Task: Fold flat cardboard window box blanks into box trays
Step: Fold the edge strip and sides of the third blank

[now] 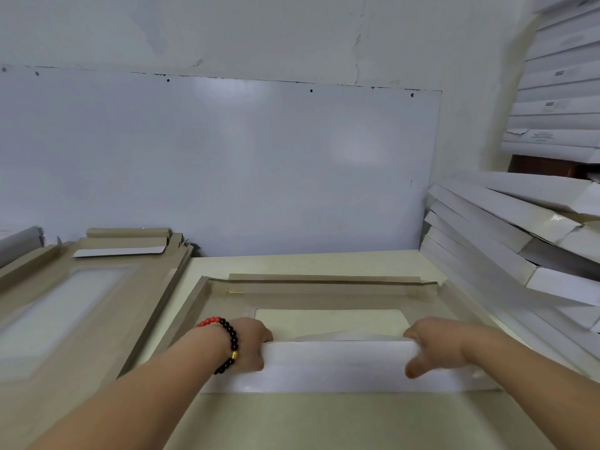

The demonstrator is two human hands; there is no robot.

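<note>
A brown cardboard window box blank [324,298] lies in the middle of the table, its clear window facing up. Its near flap [334,365], white on the outside, is bent up towards me. My left hand [248,344], with a red and black bead bracelet on the wrist, grips the flap's left end. My right hand [436,344] grips the right end, thumb on the white face and fingers over the top edge. The far flap [324,282] and the left side flap [194,303] stand partly raised.
A pile of flat brown window blanks [81,297] lies on the left of the table. Leaning stacks of white folded boxes [506,241] crowd the right side, with more stacked high at the top right [558,92]. A white board [227,164] covers the wall behind the cream tabletop [324,423].
</note>
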